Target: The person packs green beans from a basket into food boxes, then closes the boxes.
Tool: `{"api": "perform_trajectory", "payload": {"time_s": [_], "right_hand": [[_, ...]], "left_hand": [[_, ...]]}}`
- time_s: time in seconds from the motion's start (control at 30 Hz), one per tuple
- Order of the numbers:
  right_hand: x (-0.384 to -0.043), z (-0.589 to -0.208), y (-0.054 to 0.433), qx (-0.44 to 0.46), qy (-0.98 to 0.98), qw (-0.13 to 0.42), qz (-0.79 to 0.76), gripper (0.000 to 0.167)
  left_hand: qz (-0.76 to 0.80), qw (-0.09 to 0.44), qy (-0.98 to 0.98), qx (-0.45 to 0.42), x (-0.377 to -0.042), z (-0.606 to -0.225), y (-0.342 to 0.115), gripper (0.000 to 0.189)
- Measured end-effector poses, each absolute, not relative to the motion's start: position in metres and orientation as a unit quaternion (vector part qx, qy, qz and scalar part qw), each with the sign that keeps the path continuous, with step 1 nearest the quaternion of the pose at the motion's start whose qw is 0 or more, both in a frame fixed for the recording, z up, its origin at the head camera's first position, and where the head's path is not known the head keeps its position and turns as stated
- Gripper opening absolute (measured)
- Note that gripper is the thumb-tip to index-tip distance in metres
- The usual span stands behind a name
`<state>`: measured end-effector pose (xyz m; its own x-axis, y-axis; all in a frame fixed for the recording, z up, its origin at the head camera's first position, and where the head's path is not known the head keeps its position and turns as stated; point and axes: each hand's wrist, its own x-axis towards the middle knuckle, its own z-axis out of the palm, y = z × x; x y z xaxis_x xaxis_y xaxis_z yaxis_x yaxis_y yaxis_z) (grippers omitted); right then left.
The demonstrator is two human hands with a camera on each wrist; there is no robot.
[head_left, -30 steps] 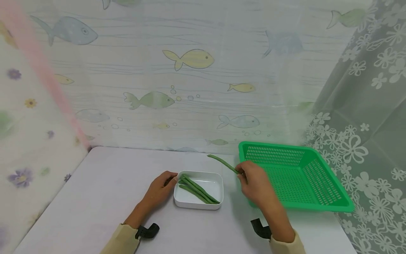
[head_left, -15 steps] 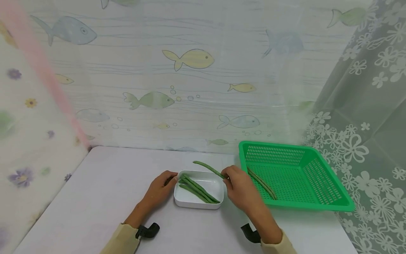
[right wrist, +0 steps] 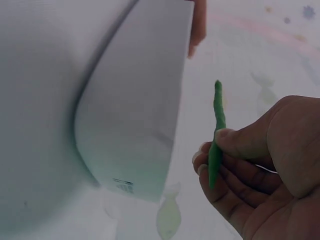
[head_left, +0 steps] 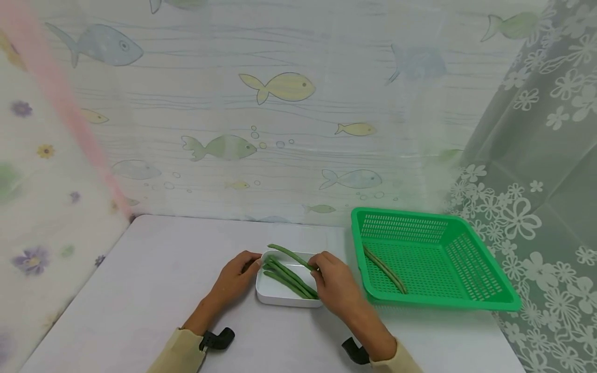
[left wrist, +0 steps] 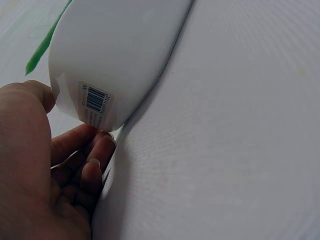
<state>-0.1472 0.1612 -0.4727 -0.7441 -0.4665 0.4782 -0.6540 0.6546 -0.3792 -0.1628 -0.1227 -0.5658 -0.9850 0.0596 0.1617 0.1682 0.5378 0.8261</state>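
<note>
My right hand (head_left: 333,280) pinches one green bean (head_left: 290,253) between thumb and fingers, above the right side of a white rectangular dish (head_left: 280,300). The right wrist view shows this green bean (right wrist: 219,120) apart from the dish wall (right wrist: 132,110). Several more green beans (head_left: 289,280) lie slantwise inside the dish, their right ends partly hidden by my right hand. At the dish's left end my left hand (head_left: 238,277) grips its corner. Seen from the left wrist, the thumb is at the rim and the fingertips (left wrist: 103,147) are low against the wall, below a barcode label (left wrist: 97,102).
A green plastic basket (head_left: 466,303) stands on the right of the white table (head_left: 154,269). A few beans (head_left: 386,269) lie along its left side. Behind the table rises a fish-patterned wall covering (head_left: 280,197), with a flowered curtain (head_left: 536,248) at the right.
My right hand has carried the green bean leftward from the basket's edge to over the dish, uncovering the beans in the basket. My left hand and the dish have stayed put.
</note>
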Motion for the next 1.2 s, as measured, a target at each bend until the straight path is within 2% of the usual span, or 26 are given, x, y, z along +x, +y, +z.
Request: {"api": "perform_trajectory", "payload": {"time_s": [0.27,0.6,1.2], "right_hand": [[-0.147,-0.483,0.156,0.309,-0.898,0.146,0.277,0.022],[-0.149,-0.499,0.152,0.318,-0.9,0.143,0.261,0.023],[-0.15,-0.503,0.151,0.307,-0.912,0.116,0.247,0.019]], "left_hand": [[-0.476,0.059,-0.875,-0.065,-0.163,-0.566,-0.122,0.031],[-0.478,0.061,-0.874,-0.065,-0.162,-0.564,-0.121,0.032],[-0.472,0.075,-0.876,-0.072,-0.162,-0.564,-0.12,0.031]]}}
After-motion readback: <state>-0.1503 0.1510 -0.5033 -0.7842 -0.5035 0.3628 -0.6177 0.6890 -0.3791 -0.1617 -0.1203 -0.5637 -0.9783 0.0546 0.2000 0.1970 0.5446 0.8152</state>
